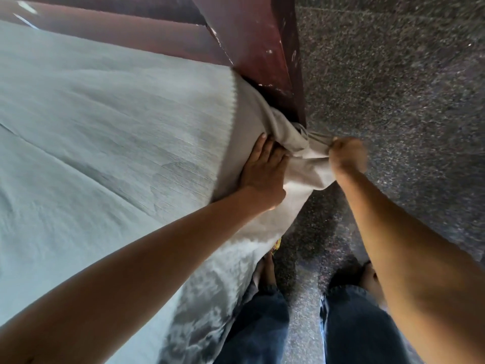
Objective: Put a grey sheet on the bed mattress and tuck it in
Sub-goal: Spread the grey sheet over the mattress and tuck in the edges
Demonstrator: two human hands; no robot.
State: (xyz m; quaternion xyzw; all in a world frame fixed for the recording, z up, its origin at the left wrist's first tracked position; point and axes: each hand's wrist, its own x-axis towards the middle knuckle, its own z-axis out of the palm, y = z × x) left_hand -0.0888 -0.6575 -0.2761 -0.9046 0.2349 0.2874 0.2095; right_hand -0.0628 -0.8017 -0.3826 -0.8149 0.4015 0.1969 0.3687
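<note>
Tucking is underway at the corner of the bed: left hand presses the grey sheet flat, right hand holds bunched slack in a tight grip, probably to push under next.

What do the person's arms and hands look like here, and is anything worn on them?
The left forearm and right forearm are bare; no sleeve reaches into view. The left hand and right hand wear no gloves, and no watch, bracelet or ring shows. The right hand is slightly blurred.
</note>
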